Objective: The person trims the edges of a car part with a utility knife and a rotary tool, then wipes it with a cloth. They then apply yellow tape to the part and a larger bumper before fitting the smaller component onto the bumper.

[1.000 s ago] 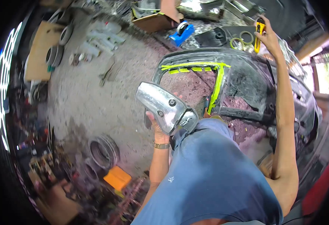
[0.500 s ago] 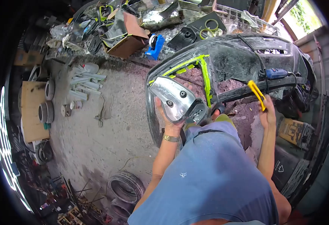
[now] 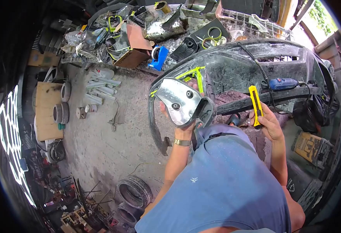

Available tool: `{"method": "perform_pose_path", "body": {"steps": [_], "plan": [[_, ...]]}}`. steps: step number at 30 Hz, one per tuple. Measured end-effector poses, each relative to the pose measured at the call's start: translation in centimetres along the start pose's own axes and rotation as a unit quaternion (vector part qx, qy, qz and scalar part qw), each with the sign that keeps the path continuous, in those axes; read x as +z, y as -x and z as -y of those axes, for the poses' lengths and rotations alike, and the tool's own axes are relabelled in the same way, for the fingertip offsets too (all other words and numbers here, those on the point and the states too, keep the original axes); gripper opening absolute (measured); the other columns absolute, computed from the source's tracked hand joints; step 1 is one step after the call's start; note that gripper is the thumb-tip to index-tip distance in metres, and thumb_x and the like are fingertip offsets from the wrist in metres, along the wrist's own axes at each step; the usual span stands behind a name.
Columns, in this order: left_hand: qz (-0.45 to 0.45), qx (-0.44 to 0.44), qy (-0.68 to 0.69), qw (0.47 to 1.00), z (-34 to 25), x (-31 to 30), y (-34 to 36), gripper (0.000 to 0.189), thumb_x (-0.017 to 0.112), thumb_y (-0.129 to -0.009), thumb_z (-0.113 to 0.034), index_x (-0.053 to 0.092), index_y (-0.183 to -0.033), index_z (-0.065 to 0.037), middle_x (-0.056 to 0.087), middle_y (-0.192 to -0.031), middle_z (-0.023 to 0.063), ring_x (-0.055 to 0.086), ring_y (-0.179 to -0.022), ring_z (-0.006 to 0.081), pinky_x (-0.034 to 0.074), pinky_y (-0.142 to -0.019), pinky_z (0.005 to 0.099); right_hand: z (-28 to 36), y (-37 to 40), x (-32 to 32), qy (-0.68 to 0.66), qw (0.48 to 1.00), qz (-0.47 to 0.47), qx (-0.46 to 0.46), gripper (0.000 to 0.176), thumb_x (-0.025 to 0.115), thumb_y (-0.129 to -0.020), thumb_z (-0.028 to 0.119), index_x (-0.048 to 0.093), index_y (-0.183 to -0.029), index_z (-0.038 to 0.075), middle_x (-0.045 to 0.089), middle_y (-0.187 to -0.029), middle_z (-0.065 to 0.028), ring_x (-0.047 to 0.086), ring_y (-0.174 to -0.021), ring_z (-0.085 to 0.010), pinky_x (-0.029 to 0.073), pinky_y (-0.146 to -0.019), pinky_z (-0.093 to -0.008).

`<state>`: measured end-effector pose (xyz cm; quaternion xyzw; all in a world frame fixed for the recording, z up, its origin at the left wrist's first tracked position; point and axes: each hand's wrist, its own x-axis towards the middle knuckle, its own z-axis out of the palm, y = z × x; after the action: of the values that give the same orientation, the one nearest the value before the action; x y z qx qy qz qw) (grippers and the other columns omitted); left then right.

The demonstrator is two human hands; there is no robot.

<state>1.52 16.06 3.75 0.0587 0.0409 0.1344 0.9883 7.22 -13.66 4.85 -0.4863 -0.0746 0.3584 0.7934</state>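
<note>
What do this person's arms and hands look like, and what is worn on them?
Both arms are bare, and neither the left hand nor the right hand wears a glove. A gold-coloured wristband circles the left wrist. The shirt is blue with a small white logo; no sleeves reach the forearms.

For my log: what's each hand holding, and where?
Left hand grips the shiny silver moulded panel from behind its lower edge; right hand holds the yellow utility knife by its lower end.
</note>
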Motion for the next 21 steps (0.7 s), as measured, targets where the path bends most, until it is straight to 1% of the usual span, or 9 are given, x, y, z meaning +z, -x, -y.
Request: {"method": "perform_pose_path", "body": {"steps": [5, 9, 13, 14, 16, 17, 18, 19, 21], "plan": [[-0.017, 0.073, -0.067, 0.995, 2.9, 1.2, 0.1, 0.097, 0.056, -0.074, -0.068, 0.029, -0.139, -0.002, 0.041, -0.135, 0.0228, 0.041, -0.125, 0.0373, 0.028, -0.108, 0.0539, 2.9, -0.9, -2.2, 0.111, 0.992, 0.064, 0.014, 0.046, 0.056, -0.092, 0.016, 0.04, -0.131, 0.0, 0.056, -0.094, -0.0073, 0.056, -0.079, -0.013, 0.047, -0.074, -0.0266], [-0.022, 0.13, -0.097, 0.987, 4.9, 2.5, 0.4, 0.093, 0.053, -0.077, -0.066, 0.025, -0.141, -0.004, 0.039, -0.136, 0.0247, 0.039, -0.127, 0.0393, 0.031, -0.106, 0.0554, 2.9, -1.3, -3.5, 0.08, 0.995, 0.053, 0.02, 0.03, 0.06, -0.091, 0.025, 0.05, -0.103, 0.0, 0.052, -0.061, -0.0035, 0.047, -0.047, -0.0071, 0.04, -0.044, -0.0204], [-0.037, 0.188, -0.208, 0.959, 6.1, 3.6, 0.5, 0.093, 0.048, -0.079, -0.066, 0.018, -0.145, -0.008, 0.036, -0.139, 0.0261, 0.04, -0.127, 0.0411, 0.03, -0.106, 0.0562, 3.8, -1.4, -2.7, 0.062, 0.995, 0.069, 0.024, 0.025, 0.058, -0.092, 0.021, 0.05, -0.105, 0.001, 0.057, -0.06, -0.0067, 0.056, -0.051, -0.0108, 0.044, -0.046, -0.0219], [-0.036, 0.203, -0.244, 0.948, 6.3, 3.9, 0.3, 0.093, 0.046, -0.08, -0.067, 0.017, -0.145, -0.008, 0.036, -0.139, 0.0264, 0.04, -0.127, 0.0412, 0.03, -0.106, 0.056, 4.2, -1.3, -2.4, 0.097, 0.988, 0.116, 0.024, 0.021, 0.056, -0.092, 0.016, 0.05, -0.106, 0.002, 0.062, -0.073, -0.0104, 0.06, -0.06, -0.0133, 0.048, -0.053, -0.0245], [-0.02, 0.194, -0.251, 0.948, 6.7, 4.2, -0.2, 0.092, 0.046, -0.08, -0.067, 0.016, -0.146, -0.01, 0.036, -0.139, 0.0265, 0.039, -0.127, 0.0408, 0.03, -0.107, 0.0545, 4.1, -0.7, -0.6, 0.144, 0.984, 0.108, 0.002, 0.03, 0.055, -0.092, 0.013, 0.049, -0.12, 0.002, 0.063, -0.098, -0.0087, 0.062, -0.077, -0.0144, 0.05, -0.063, -0.0276], [-0.016, 0.2, -0.252, 0.947, 6.9, 4.5, -0.5, 0.091, 0.045, -0.081, -0.067, 0.016, -0.146, -0.01, 0.036, -0.139, 0.0264, 0.039, -0.128, 0.0406, 0.03, -0.107, 0.0539, 4.1, -0.7, 0.5, 0.144, 0.985, 0.097, -0.002, 0.03, 0.055, -0.092, 0.013, 0.049, -0.12, 0.002, 0.063, -0.098, -0.0087, 0.062, -0.077, -0.0144, 0.05, -0.063, -0.0276], [-0.011, 0.206, -0.252, 0.946, 6.9, 4.8, -0.7, 0.091, 0.045, -0.081, -0.067, 0.016, -0.146, -0.01, 0.036, -0.139, 0.0264, 0.039, -0.128, 0.0403, 0.03, -0.107, 0.0533, 4.1, -0.7, 1.8, 0.304, 0.941, 0.091, -0.117, 0.035, 0.056, -0.091, 0.012, 0.048, -0.125, 0.006, 0.061, -0.1, -0.0073, 0.062, -0.079, -0.0164, 0.05, -0.064, -0.0292], [-0.008, 0.204, -0.251, 0.946, 6.9, 4.9, -0.9, 0.089, 0.043, -0.082, -0.067, 0.017, -0.146, -0.011, 0.036, -0.139, 0.0265, 0.038, -0.128, 0.04, 0.03, -0.108, 0.0525, 4.2, -0.8, 2.6, 0.456, 0.857, 0.083, -0.225, 0.041, 0.057, -0.09, 0.01, 0.047, -0.13, 0.011, 0.058, -0.103, -0.006, 0.061, -0.081, -0.0185, 0.05, -0.064, -0.0308], [-0.032, 0.206, -0.273, 0.939, 7.0, 5.7, -1.5, 0.086, 0.04, -0.082, -0.068, 0.02, -0.145, -0.012, 0.038, -0.138, 0.026, 0.04, -0.127, 0.0405, 0.031, -0.107, 0.0533, 4.1, -0.4, 3.7, 0.513, 0.832, 0.09, -0.191, 0.046, 0.057, -0.089, 0.011, 0.046, -0.133, 0.016, 0.055, -0.095, -0.0062, 0.06, -0.078, -0.0213, 0.05, -0.063, -0.0332]]}}
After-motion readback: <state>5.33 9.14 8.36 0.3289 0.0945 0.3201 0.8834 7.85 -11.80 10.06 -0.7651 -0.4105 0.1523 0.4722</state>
